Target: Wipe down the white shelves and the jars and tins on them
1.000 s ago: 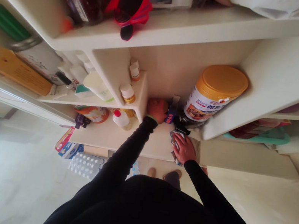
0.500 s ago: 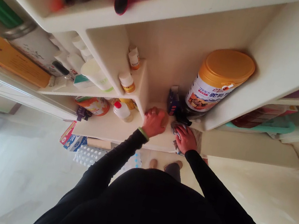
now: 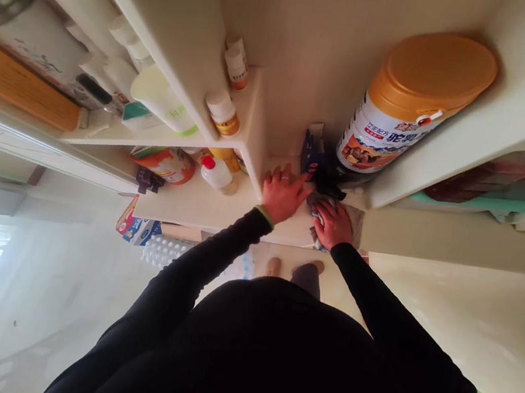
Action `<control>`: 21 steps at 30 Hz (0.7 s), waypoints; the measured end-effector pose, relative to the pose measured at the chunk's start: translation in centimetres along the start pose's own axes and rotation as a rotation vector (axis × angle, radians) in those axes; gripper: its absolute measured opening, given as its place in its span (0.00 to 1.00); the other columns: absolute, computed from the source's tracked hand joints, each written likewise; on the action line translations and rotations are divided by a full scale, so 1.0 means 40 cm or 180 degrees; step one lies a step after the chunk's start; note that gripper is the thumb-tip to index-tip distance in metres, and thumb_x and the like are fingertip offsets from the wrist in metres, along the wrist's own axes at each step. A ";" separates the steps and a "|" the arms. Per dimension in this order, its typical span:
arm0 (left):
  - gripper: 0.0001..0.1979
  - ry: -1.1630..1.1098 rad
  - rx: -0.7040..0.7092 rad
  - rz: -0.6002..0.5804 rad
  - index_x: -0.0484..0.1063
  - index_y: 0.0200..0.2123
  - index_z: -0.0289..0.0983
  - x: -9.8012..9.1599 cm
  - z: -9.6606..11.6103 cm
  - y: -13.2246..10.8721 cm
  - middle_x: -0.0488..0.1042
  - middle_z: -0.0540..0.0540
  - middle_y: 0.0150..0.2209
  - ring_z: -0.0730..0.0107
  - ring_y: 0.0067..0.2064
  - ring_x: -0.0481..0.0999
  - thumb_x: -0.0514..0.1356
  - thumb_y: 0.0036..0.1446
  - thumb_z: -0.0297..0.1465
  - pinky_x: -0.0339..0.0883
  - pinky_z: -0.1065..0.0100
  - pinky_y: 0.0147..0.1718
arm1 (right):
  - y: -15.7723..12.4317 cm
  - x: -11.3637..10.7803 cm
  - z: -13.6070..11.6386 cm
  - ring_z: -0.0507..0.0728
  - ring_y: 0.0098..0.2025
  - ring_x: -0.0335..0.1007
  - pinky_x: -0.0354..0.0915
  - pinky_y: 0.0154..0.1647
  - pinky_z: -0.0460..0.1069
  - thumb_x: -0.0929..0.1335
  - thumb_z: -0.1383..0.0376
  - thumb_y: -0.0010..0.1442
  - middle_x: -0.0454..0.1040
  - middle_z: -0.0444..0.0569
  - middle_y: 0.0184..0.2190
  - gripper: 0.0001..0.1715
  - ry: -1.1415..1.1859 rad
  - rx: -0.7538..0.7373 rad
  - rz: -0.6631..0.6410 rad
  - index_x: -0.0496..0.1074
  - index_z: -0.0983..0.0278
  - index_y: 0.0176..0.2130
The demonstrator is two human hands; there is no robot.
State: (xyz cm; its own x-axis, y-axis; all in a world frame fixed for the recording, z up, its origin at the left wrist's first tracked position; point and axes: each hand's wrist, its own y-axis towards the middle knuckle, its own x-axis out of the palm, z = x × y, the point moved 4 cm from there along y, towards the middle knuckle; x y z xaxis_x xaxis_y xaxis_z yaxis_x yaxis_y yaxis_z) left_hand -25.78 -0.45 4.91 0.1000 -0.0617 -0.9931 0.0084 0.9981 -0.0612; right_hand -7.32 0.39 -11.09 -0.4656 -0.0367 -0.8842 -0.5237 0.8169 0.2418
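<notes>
One cloth (image 3: 315, 234), greyish and bunched, lies on the shelf (image 3: 199, 207) in the head view; the right hand (image 3: 333, 226) curls over it and grips it; the left hand (image 3: 283, 199) has its fingers spread, holding nothing that shows, near the dark box (image 3: 312, 148); whether a fingertip touches the box I cannot tell; just beyond stands the tub (image 3: 379, 136). The cloth should be light, limp and unbreakable, best held by its bunched middle; the box looks light but dentable, better taken by its sides; the tub seems smooth, bulky, perhaps heavy, suiting a hold around its body.
</notes>
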 end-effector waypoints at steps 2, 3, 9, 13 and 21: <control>0.29 0.0024 0.0009 -0.0007 0.67 0.76 0.48 0.001 0.001 0.001 0.59 0.38 0.79 0.39 0.77 0.60 0.49 0.77 0.46 0.54 0.41 0.75 | -0.001 0.003 0.002 0.69 0.72 0.62 0.55 0.79 0.67 0.63 0.63 0.71 0.73 0.55 0.71 0.33 0.0003 0.0026 -0.0035 0.72 0.65 0.70; 0.29 0.0022 -0.0001 -0.0019 0.66 0.76 0.48 0.001 0.002 0.003 0.59 0.38 0.79 0.39 0.77 0.61 0.49 0.77 0.46 0.55 0.41 0.75 | -0.002 0.004 0.004 0.70 0.72 0.61 0.55 0.79 0.67 0.63 0.63 0.70 0.73 0.54 0.71 0.33 0.0002 0.0047 -0.0055 0.72 0.65 0.70; 0.29 -0.0074 -0.0035 -0.0083 0.66 0.76 0.50 -0.002 0.014 0.008 0.59 0.42 0.80 0.37 0.78 0.57 0.48 0.77 0.44 0.52 0.38 0.76 | -0.006 0.001 0.007 0.71 0.72 0.61 0.56 0.78 0.67 0.62 0.61 0.72 0.74 0.54 0.70 0.31 0.0060 0.0107 0.0012 0.75 0.64 0.68; 0.29 -0.0126 -0.0039 -0.0105 0.64 0.77 0.51 -0.004 0.016 0.005 0.57 0.41 0.80 0.33 0.80 0.53 0.49 0.76 0.41 0.50 0.31 0.76 | -0.005 -0.002 0.005 0.72 0.72 0.61 0.56 0.78 0.68 0.63 0.61 0.71 0.74 0.56 0.70 0.32 0.0062 0.0048 0.0040 0.74 0.65 0.69; 0.31 -0.0232 0.0036 -0.0232 0.64 0.77 0.51 0.004 0.022 0.013 0.60 0.37 0.79 0.24 0.80 0.51 0.54 0.73 0.39 0.50 0.21 0.71 | -0.009 0.003 0.007 0.72 0.72 0.61 0.58 0.78 0.67 0.62 0.61 0.72 0.75 0.54 0.69 0.30 -0.0062 0.0071 0.0082 0.76 0.64 0.68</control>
State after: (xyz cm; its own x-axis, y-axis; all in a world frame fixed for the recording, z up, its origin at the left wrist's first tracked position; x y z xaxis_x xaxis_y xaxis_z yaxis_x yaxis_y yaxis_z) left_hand -24.87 0.07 4.81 0.1709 -0.1346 -0.9760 0.0295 0.9909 -0.1315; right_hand -7.00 0.27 -11.40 -0.4645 -0.0046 -0.8855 -0.4956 0.8300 0.2557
